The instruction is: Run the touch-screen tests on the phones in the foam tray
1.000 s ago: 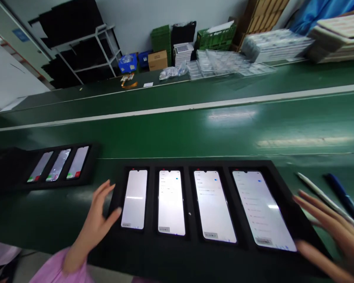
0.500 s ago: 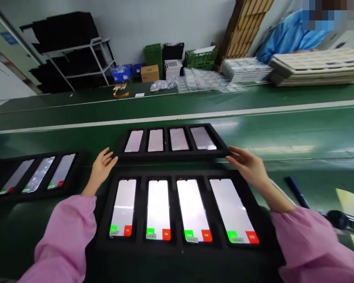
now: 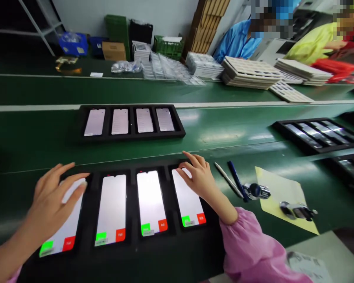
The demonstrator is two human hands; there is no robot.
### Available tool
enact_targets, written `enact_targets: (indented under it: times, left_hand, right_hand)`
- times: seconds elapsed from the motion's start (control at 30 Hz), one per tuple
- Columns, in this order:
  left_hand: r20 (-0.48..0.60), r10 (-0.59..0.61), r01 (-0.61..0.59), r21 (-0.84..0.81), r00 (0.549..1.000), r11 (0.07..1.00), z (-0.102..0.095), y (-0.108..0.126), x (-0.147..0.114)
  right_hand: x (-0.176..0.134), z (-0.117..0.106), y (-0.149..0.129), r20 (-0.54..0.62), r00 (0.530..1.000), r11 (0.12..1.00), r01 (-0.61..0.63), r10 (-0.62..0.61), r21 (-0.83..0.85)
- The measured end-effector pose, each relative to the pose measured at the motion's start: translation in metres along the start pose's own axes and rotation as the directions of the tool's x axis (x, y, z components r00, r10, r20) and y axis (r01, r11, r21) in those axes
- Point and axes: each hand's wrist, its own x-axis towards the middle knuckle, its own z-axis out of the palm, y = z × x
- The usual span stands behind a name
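A black tray (image 3: 132, 184) lies in front of me and holds several smartphones, their white screens lit with green and red boxes at the bottom. My left hand (image 3: 54, 196) hovers over the leftmost phone (image 3: 57, 240), fingers apart, hiding part of its screen. Over the top of the rightmost phone (image 3: 190, 200) is my right hand (image 3: 197, 175), also with fingers spread and nothing held. I cannot tell whether either hand touches a phone or the tray edge. Farther off, a second black tray (image 3: 153, 136) of phones with dimmer screens rests on the green belt.
To the right lie a white pen (image 3: 228, 179), a blue pen (image 3: 236, 175), and a yellow sheet (image 3: 275, 188) with metal tools. More black trays (image 3: 308, 149) of phones sit at the far right. Stacked pale trays (image 3: 250, 72) line the back, where two people are at work.
Both hands have let go of the far tray and come back over the near one. The far tray now stands farther away on the belt. My view has turned to the right.
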Motion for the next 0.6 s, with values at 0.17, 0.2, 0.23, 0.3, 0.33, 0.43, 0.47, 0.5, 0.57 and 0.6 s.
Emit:
enact_targets:
  times: [0.17, 0.2, 0.23, 0.3, 0.33, 0.43, 0.47, 0.5, 0.57, 0.6]
  left_hand:
    - [0.113, 0.39, -0.387, -0.048, 0.914, 0.921, 0.032, 0.1, 0.033]
    - [0.13, 0.386, -0.386, -0.031, 0.913, 0.922, 0.043, 0.112, 0.04]
    - [0.146, 0.374, -0.376, -0.014, 0.916, 0.926, 0.054, 0.12, 0.046]
    - [0.167, 0.351, -0.354, -0.014, 0.921, 0.935, 0.069, 0.126, 0.057]
    - [0.178, 0.345, -0.345, -0.031, 0.922, 0.938, 0.073, 0.125, 0.062]
    - [0.181, 0.343, -0.342, -0.042, 0.922, 0.939, 0.07, 0.125, 0.066]
    - [0.157, 0.35, -0.352, -0.014, 0.923, 0.936, 0.065, 0.129, 0.063]
    - [0.12, 0.372, -0.377, 0.014, 0.92, 0.926, 0.061, 0.136, 0.058]
    - [0.041, 0.457, -0.457, 0.004, 0.889, 0.889, 0.054, 0.159, 0.04]
    - [0.008, 0.53, -0.528, -0.075, 0.848, 0.846, 0.054, 0.174, 0.028]
  right_hand:
    - [0.005, -0.009, -0.002, 0.032, 0.994, 0.994, 0.103, -0.101, -0.048]
    - [0.006, -0.008, 0.0, 0.039, 0.992, 0.992, 0.12, -0.119, -0.037]
    - [0.007, -0.005, 0.003, 0.045, 0.99, 0.991, 0.133, -0.132, -0.018]
    - [0.012, 0.002, 0.011, 0.047, 0.988, 0.989, 0.143, -0.144, 0.033]
    - [0.014, 0.004, 0.014, 0.042, 0.988, 0.988, 0.144, -0.147, 0.062]
    - [0.009, -0.003, 0.017, 0.013, 0.986, 0.976, 0.165, -0.168, 0.143]
    - [0.001, -0.011, 0.014, -0.002, 0.983, 0.97, 0.181, -0.183, 0.162]
    - [-0.011, -0.021, 0.009, -0.01, 0.979, 0.963, 0.2, -0.201, 0.182]
    - [-0.045, -0.045, -0.007, -0.009, 0.971, 0.946, 0.236, -0.24, 0.221]
    - [-0.066, -0.055, -0.015, 0.036, 0.967, 0.934, 0.233, -0.251, 0.269]
